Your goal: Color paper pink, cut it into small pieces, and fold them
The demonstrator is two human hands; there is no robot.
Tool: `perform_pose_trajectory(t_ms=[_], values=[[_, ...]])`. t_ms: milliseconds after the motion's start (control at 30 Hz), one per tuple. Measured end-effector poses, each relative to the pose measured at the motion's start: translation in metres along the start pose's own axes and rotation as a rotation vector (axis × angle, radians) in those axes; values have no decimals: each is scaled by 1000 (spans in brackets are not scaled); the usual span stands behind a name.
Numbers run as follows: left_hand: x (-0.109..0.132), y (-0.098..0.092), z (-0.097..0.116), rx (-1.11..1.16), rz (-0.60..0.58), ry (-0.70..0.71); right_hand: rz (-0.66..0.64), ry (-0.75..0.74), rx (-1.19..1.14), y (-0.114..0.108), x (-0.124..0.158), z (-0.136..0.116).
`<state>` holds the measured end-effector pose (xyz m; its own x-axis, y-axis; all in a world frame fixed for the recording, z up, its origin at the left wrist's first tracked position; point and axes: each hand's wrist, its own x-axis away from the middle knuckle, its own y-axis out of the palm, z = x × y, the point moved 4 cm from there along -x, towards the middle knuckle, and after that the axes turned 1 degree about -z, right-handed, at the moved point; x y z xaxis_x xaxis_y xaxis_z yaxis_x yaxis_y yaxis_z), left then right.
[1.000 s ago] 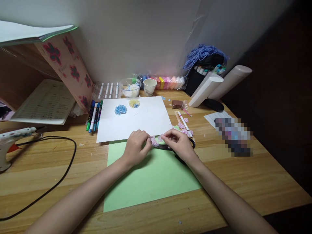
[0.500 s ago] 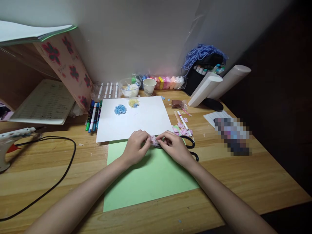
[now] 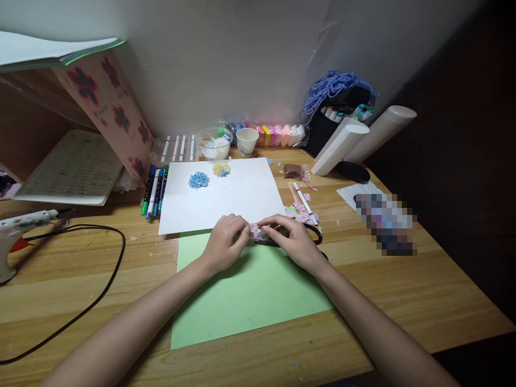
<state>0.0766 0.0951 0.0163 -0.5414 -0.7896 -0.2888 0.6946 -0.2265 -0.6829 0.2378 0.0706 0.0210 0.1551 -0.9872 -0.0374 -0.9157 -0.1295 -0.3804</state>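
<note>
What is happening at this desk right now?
A person pinches a small pink paper piece between the left hand and the right hand, above the far edge of a green sheet on the wooden desk. Just beyond lies a white sheet with a blue heap and a yellow heap of paper bits. Black scissors lie partly under the right hand, and more pink scraps lie just beyond them.

A glue gun [image 3: 22,221] lies left of markers [image 3: 155,185] and a paper cup [image 3: 246,142].
</note>
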Motion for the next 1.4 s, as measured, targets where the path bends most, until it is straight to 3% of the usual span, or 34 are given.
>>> perform_pose_trajectory(t_ms=[167,267,367,433,567,700,933,1067,1167,1233,1400], values=[[0,3,3,57,-88,46,-17,77,-192,8,1,4],[-1,1,4,92,-74,15,80,37,-162,5,2,3],[0,-2,2,131,-16,-58,264,-114,50,-5,6,-6],[0,-1,2,169,-33,-46,320,-268,232,-7,10,-16],[1,3,6,217,-104,61,262,-506,432,0,16,-24],[1,3,6,266,-103,82,203,-562,467,6,17,-22],[0,1,4,282,-115,24,186,-482,326,4,15,-25],[0,1,3,279,-107,-1,171,-142,-1,-2,7,-10],[0,1,2,276,-99,1,29,91,-235,3,1,5],[0,1,2,275,-99,-3,-39,138,-325,7,-1,9],[1,2,3,255,-112,31,-49,134,-367,9,1,5]])
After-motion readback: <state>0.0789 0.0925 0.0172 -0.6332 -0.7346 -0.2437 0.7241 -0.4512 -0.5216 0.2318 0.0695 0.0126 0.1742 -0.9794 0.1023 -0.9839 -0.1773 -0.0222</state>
